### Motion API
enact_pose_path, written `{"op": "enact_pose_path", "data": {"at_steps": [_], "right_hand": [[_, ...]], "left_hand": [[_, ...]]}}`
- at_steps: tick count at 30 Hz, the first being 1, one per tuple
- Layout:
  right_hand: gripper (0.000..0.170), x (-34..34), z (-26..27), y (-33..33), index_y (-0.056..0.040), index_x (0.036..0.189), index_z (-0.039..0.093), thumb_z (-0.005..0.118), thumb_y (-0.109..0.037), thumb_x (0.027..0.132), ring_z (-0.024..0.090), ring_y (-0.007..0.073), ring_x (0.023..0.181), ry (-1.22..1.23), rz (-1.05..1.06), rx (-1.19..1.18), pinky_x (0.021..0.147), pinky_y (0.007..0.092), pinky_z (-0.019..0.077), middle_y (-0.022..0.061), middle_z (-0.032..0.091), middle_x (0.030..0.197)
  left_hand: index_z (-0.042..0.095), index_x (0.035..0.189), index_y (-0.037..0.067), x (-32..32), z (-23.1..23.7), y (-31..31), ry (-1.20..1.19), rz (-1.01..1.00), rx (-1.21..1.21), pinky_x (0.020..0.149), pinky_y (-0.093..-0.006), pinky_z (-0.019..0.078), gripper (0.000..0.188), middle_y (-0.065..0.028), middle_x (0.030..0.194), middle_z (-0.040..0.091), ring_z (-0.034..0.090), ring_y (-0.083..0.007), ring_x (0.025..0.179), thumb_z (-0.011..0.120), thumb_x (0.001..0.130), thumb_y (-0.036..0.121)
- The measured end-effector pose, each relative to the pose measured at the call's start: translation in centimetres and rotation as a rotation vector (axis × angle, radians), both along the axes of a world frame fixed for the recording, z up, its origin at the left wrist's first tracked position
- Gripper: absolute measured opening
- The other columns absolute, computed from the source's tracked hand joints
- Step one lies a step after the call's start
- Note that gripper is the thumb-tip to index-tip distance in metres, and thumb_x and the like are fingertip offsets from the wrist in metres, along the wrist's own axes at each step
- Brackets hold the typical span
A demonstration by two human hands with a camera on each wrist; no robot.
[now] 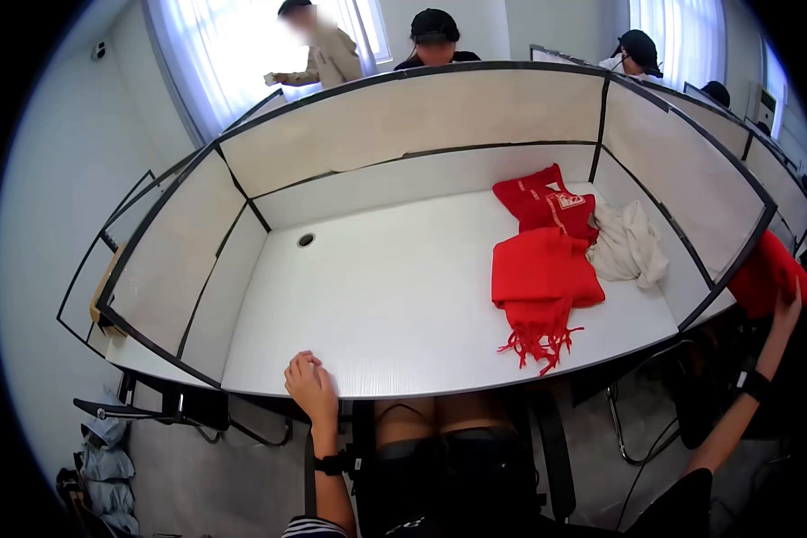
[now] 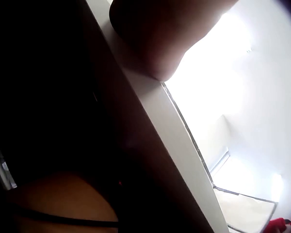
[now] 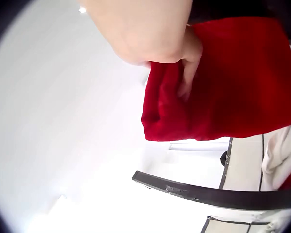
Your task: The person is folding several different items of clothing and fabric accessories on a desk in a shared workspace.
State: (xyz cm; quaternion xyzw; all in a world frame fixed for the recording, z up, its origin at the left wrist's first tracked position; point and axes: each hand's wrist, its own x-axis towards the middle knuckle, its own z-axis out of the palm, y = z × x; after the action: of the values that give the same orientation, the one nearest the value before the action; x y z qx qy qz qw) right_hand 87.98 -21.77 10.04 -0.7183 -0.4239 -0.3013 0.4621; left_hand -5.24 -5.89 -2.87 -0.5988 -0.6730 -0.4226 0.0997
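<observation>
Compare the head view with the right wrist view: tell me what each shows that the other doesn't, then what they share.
Only the head view shows the left hand resting at the front edge of the white table, the round hole near its back left corner, and the fringe of the red scarf on the table.

Only the right wrist view shows, close up, the thick fold in the red cloth beside the fingers.

Both show the right hand gripping that cloth, and cream partition panels with dark edging.
</observation>
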Motion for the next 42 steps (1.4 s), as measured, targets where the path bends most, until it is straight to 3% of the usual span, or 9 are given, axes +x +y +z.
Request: {"op": "enact_pose_path", "data": {"at_steps": [8, 12, 14, 17, 26, 37, 38, 40, 42], "right_hand": [[0.043, 10.6, -3.1, 5.2, 0.0055, 0.129, 0.053, 0.056, -0.024, 0.097, 0.059, 0.0262, 0.115, 0.04, 0.123, -0.085, 0.095, 0.0373, 0.0473, 0.0188, 0.061, 0.126], [0.044, 20.3, -3.2, 12.6, 0.0052, 0.129, 0.053, 0.054, -0.025, 0.098, 0.058, 0.0269, 0.116, -0.169, 0.324, -0.209, 0.095, 0.0383, 0.0466, 0.0194, 0.061, 0.127], [0.041, 12.8, 1.4, 12.0, 0.0028, 0.128, 0.056, 0.047, -0.025, 0.099, 0.059, 0.0274, 0.114, 0.071, 0.54, -0.039, 0.094, 0.0386, 0.047, 0.0156, 0.063, 0.125], [0.041, 12.1, 1.9, 10.8, 0.0024, 0.123, 0.058, 0.05, -0.028, 0.097, 0.06, 0.0249, 0.11, 0.012, 0.335, -0.035, 0.092, 0.0379, 0.0483, 0.0146, 0.064, 0.119], [0.038, 7.8, -14.6, 7.4, 0.0013, 0.117, 0.061, 0.053, -0.029, 0.095, 0.063, 0.0238, 0.104, 0.356, 0.232, -0.093, 0.086, 0.0375, 0.0515, 0.0136, 0.066, 0.109], [0.035, 7.0, -16.5, 7.3, 0.0, 0.108, 0.064, 0.055, -0.03, 0.093, 0.067, 0.0224, 0.096, 0.309, 0.462, -0.4, 0.079, 0.0369, 0.0553, 0.0122, 0.068, 0.097], [0.034, 7.2, -17.4, 6.7, -0.0001, 0.107, 0.064, 0.056, -0.03, 0.093, 0.067, 0.0223, 0.095, 0.369, 0.539, -0.479, 0.078, 0.0369, 0.0557, 0.0121, 0.068, 0.096], [0.021, 3.5, -16.2, 5.0, 0.0016, 0.099, 0.062, 0.059, -0.015, 0.087, 0.069, 0.026, 0.078, 1.014, 0.449, -0.797, 0.067, 0.0355, 0.055, 0.0133, 0.071, 0.089], [0.025, -13.5, -10.4, 2.1, 0.0026, 0.093, 0.065, 0.065, -0.019, 0.082, 0.068, 0.0254, 0.065, 0.19, 0.122, -1.157, 0.062, 0.0365, 0.0552, 0.0151, 0.068, 0.074]], "left_hand": [[0.056, 0.091, 0.007, 0.2, 0.6, 0.6, 0.028, 0.048, -0.009, 0.091, -0.0425, 0.0374, 0.012, -0.0082, 0.111, 0.06, 0.051, -0.0305, 0.108, 0.053, 0.08, 0.006], [0.056, 0.094, 0.006, 0.1, 0.8, 0.1, 0.01, 0.028, -0.056, 0.091, -0.0422, 0.0368, 0.015, -0.0082, 0.111, 0.06, 0.051, -0.0305, 0.108, 0.055, 0.079, 0.006], [0.056, 0.095, 0.005, 0.2, 0.8, 0.2, 0.019, 0.037, -0.06, 0.091, -0.0421, 0.0369, 0.016, -0.0084, 0.11, 0.06, 0.052, -0.0303, 0.107, 0.054, 0.079, 0.006], [0.056, 0.096, 0.005, 0.1, 0.6, 0.1, 0.027, 0.009, -0.022, 0.091, -0.042, 0.0369, 0.017, -0.0085, 0.11, 0.06, 0.052, -0.0305, 0.107, 0.053, 0.079, 0.006], [0.055, 0.104, 0.004, 0.1, 0.6, 0.2, -0.039, 0.031, -0.014, 0.093, -0.0415, 0.0366, 0.025, -0.0092, 0.112, 0.06, 0.052, -0.0306, 0.107, 0.054, 0.079, 0.004], [0.055, 0.101, 0.005, 0.4, 0.7, 0.1, -0.052, 0.035, 0.003, 0.091, -0.0422, 0.0372, 0.023, -0.008, 0.111, 0.061, 0.053, -0.0306, 0.106, 0.057, 0.078, 0.007], [0.055, 0.1, 0.006, 0.4, 0.7, 0.2, -0.057, 0.039, 0.008, 0.091, -0.0425, 0.0374, 0.022, -0.0078, 0.111, 0.061, 0.053, -0.0306, 0.106, 0.058, 0.078, 0.008], [0.055, 0.098, 0.007, 0.4, 0.7, 0.2, -0.067, 0.034, 0.026, 0.09, -0.0428, 0.0375, 0.02, -0.0073, 0.111, 0.06, 0.053, -0.0306, 0.106, 0.058, 0.077, 0.008], [0.055, 0.094, 0.008, 0.4, 0.7, 0.3, -0.075, 0.056, 0.015, 0.09, -0.0423, 0.0378, 0.017, -0.0067, 0.11, 0.061, 0.053, -0.0299, 0.106, 0.058, 0.077, 0.008]]}}
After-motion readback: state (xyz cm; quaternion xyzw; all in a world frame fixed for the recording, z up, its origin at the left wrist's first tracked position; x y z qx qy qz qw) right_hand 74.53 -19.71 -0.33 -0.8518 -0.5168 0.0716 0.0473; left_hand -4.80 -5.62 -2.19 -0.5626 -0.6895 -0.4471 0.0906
